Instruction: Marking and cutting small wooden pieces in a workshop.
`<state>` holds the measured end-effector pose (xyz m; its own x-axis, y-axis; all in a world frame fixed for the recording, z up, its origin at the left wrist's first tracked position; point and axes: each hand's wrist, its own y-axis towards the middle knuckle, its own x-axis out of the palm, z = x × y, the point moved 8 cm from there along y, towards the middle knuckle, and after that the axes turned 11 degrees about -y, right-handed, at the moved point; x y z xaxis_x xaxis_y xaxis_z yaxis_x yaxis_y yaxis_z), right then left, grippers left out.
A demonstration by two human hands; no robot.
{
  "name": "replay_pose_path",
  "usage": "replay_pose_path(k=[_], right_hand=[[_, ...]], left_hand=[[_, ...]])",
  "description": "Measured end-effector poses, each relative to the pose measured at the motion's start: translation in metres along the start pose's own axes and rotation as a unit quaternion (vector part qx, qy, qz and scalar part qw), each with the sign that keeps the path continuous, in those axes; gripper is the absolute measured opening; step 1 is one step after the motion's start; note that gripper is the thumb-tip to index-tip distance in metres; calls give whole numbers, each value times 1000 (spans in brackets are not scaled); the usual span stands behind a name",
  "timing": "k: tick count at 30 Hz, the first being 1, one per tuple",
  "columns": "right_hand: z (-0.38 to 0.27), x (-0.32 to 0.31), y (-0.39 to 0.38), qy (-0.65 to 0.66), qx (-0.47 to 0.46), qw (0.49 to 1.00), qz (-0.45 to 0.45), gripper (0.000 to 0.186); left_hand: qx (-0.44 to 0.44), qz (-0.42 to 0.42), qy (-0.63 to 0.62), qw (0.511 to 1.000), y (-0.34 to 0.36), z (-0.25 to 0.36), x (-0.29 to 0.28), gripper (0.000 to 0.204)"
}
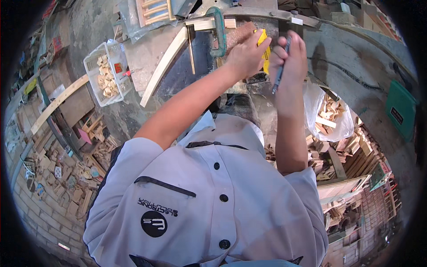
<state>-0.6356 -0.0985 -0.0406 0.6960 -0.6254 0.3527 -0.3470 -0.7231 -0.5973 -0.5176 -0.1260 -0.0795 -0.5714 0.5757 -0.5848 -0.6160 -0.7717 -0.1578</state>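
My left hand [245, 57] is closed over a yellow, flat-sided thing with dark print [265, 52]; its kind is hard to make out, as the fingers cover part of it. Just to the right, my right hand [293, 64], a little blurred, grips a slim grey-blue pen [280, 73] that slants downward. A green C-clamp [219, 33] stands on the bench left of my left hand, over a short wooden strip [202, 25]. Under and beyond that hand lies a brown board [239, 36].
A curved wooden strip [167, 62] lies left of the clamp. Farther left is a white plastic crate [92, 66] of small wood pieces. A clear bag [311, 104] of offcuts sits at right, near a green box [400, 109]. Scrap wood [71, 187] covers the lower left.
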Motion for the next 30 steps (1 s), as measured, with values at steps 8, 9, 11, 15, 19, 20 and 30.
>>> replay_pose_path(k=[8,9,11,15,19,20,30], right_hand=[[51,-104,-7,33,115,988,96,19],[64,-112,1,78,141,983,85,22],[74,-106,7,154,155,969,118,26],[75,-79,-1,164,151,966,129,36],[79,-65,5,193,136,968,-90,36],[72,-58,7,141,123,981,-46,36],[53,-23,49,110,81,982,-129,17]], left_hand=[[30,-84,91,992,-14,4,20,56],[33,-66,91,993,-22,6,17,51],[32,-46,87,995,-31,3,14,52],[-164,-42,5,986,-27,-26,11,63],[-190,51,-22,980,-22,-51,10,70],[-213,36,-32,976,-20,-51,9,72],[-87,25,-9,996,-31,-36,5,51]])
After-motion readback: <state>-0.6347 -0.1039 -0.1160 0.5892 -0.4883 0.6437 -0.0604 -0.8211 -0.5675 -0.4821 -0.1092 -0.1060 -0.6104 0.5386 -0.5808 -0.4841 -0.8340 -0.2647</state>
